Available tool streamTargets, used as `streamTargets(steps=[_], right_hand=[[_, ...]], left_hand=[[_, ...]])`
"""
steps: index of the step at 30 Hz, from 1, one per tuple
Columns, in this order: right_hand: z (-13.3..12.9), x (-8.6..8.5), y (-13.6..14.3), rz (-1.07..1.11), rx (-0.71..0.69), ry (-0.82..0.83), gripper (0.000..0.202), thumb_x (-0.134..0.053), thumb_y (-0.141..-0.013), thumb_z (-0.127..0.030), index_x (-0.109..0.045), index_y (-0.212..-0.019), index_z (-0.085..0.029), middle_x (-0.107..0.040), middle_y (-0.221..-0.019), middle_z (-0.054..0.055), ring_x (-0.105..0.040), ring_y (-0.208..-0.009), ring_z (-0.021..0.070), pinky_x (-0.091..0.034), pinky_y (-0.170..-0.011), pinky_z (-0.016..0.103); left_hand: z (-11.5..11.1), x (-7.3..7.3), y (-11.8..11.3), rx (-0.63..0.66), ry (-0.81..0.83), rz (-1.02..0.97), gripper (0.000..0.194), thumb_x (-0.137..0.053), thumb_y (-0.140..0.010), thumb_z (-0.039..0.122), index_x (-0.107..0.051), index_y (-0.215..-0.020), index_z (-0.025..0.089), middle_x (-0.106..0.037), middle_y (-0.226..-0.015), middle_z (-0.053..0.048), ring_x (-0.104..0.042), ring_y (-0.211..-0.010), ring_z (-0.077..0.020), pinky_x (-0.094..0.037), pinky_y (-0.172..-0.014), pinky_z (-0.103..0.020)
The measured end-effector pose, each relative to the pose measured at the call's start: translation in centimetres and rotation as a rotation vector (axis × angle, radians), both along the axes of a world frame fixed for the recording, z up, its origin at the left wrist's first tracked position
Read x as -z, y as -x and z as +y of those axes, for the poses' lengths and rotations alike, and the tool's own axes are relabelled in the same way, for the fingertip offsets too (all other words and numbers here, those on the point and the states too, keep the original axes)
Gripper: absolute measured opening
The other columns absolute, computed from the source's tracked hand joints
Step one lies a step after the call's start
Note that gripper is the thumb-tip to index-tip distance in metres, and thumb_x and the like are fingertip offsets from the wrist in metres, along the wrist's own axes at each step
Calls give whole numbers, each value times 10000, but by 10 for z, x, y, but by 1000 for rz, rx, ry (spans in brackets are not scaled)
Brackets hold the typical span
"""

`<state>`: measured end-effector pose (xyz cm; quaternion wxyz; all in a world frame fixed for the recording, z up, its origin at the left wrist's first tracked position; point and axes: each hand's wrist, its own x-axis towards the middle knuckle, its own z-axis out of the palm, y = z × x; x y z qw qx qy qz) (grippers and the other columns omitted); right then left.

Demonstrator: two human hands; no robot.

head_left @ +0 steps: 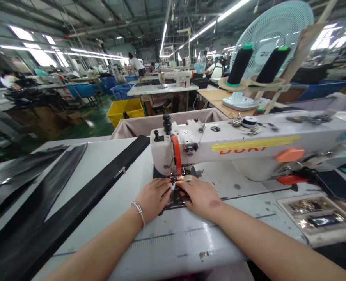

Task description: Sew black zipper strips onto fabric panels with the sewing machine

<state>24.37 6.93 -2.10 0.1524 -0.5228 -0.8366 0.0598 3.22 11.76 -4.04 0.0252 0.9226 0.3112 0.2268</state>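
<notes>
A white sewing machine (202,144) with an orange guard beside its needle stands on the table (149,242). Close to the presser foot (173,180), my left hand (152,199) comes in from the left, a bracelet on its wrist, fingers bent and closed together. My right hand (200,197) meets it from the right, its fingers also closed, a pale band round one finger. Whatever lies between the fingertips is too small and hidden to name. A long black strip with a zipper (96,183) lies left of my hands, its metal slider (120,172) showing.
More black pieces (23,168) lie on the left. A parts tray (316,214) with metal bits sits at the right, near a dark phone-like slab (336,187). Thread cones (240,64) and a fan (272,43) rise behind the machine. A yellow crate (126,111) stands beyond the table.
</notes>
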Motion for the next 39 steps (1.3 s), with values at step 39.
streamTargets(steps=[39], right_hand=[[-55,47,-11,-264,152,-270,481,-394,-908,-426,-600,-1194,-98,-651,-1107,204,-622,-997,324,-492,-855,466]], left_hand=[[-87,-58,181,-790,97,416,336,-417,-943,137,-512,-1265,140,-604,-1155,-109,-571,-1059,-226,-449,-942,-386]])
